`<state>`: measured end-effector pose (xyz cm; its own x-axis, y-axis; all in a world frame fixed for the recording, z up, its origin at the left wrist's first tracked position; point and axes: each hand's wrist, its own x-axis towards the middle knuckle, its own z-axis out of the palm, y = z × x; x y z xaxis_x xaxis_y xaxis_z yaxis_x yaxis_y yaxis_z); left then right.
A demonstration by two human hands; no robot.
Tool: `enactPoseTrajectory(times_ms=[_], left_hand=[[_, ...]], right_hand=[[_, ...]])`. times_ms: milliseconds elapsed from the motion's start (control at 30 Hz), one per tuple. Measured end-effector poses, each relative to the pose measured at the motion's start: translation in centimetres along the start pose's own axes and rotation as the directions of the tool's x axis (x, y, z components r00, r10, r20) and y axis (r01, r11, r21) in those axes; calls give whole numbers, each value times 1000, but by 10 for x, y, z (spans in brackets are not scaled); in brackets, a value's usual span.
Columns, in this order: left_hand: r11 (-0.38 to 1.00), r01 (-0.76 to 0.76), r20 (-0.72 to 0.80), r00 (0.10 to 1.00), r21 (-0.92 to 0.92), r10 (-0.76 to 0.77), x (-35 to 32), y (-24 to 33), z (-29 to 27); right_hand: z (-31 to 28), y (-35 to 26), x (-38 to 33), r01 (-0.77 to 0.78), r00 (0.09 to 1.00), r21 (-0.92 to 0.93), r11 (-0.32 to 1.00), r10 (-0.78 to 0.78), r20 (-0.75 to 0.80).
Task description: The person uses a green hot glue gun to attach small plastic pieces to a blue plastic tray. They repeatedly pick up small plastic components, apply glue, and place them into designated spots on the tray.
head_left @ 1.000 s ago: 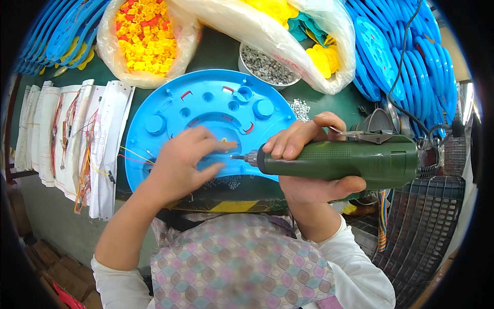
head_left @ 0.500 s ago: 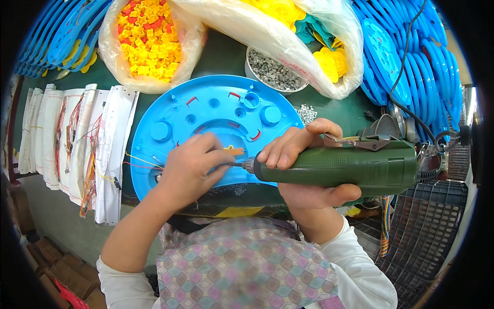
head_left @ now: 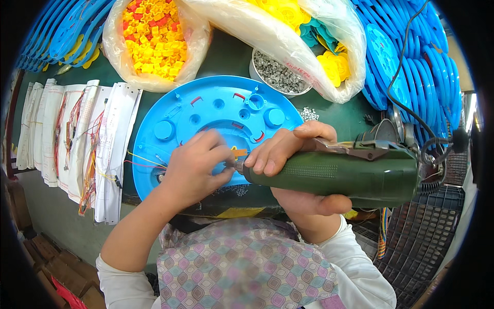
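Observation:
My right hand is wrapped round a dark green electric screwdriver, which lies nearly level with its nose to the left. My left hand has its fingers curled together at the screwdriver's front end, partly blurred. They hide the bit and whatever small piece they may hold. Under both hands lies a round blue plastic shell with posts, wells and short red wires. A small orange-brown piece shows in the shell beside my left fingers. Thin yellow and pink wires stick out at the shell's left side.
Bags of yellow and red star pieces and yellow flower pieces stand behind. Between them sits a tub of small clear parts, near a screw pile. Wire bundles on white sheets lie left; blue shells are stacked right.
The screwdriver and my right hand have moved slightly left, bringing its nose up to my left fingers. The bit, visible before, is now hidden. My left hand has shifted a little right.

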<state>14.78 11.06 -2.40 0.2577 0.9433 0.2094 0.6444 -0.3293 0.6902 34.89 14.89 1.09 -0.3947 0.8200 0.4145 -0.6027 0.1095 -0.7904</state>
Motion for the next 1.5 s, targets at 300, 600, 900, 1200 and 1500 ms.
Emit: enactPoseTrajectory(times_ms=[300, 600, 900, 1200, 1500], left_hand=[[1000, -18, -54, 998, -7, 18, -1, -9, 9], [997, -52, -49, 997, 60, 55, 0, -7, 11], [997, -57, -97, 993, 46, 61, 0, -10, 16], [999, -27, -132, 991, -22, 24, -2, -8, 12], [1000, 11, -117, 993, -18, -13, -3, -4, 7]], right_hand=[[-20, -5, 1, 73, 995, -309, 948, -90, -42], [-14, -3, 4, -13, 995, -355, 935, -24, -99], [-10, -7, 4, -237, 970, -329, 914, 206, -126], [10, -7, 18, -166, 986, -198, 966, 155, -67], [16, -9, 19, -247, 965, -268, 931, 211, -158]])
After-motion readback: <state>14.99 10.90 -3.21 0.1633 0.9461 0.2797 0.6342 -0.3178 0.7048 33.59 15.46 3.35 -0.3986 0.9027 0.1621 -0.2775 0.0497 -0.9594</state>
